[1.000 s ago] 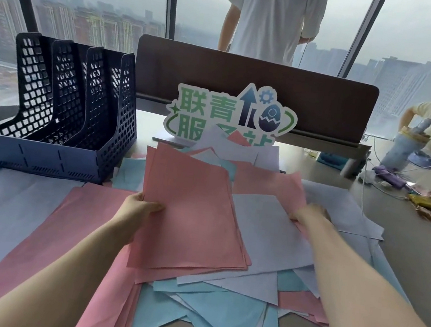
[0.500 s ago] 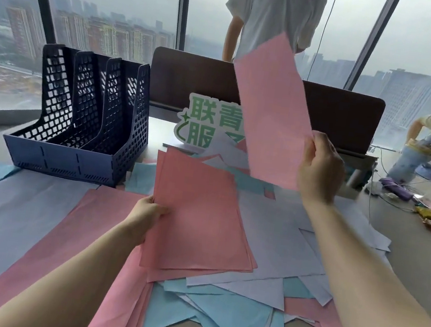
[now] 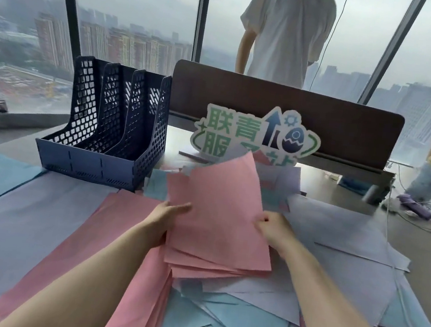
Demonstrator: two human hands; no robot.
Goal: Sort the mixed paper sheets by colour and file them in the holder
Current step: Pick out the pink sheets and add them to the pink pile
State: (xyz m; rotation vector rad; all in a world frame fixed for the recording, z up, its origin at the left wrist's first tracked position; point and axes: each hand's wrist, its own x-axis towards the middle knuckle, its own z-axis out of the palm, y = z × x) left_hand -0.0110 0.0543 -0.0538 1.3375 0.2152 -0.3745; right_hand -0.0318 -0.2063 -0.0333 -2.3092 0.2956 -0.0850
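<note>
A stack of pink sheets (image 3: 218, 218) lies tilted on top of the mixed pile of blue, lilac and pink paper (image 3: 244, 316) in the middle of the desk. My left hand (image 3: 168, 216) holds the stack's left edge, thumb on top. My right hand (image 3: 272, 230) pinches the right edge of the top pink sheet, which it lays on the stack. The dark blue mesh holder (image 3: 102, 149) with three empty slots stands at the back left.
Large blue, lilac and pink sheets (image 3: 38, 223) cover the desk's left side. A cut-out sign (image 3: 256, 133) leans on a brown divider (image 3: 349, 125). A person stands behind it at the window; another sits at far right, beside cables and clutter (image 3: 420, 213).
My right hand picked a pink sheet out of the pile, lifted it high, then brought it down onto the pink stack. My left hand stayed on the stack's left edge.
</note>
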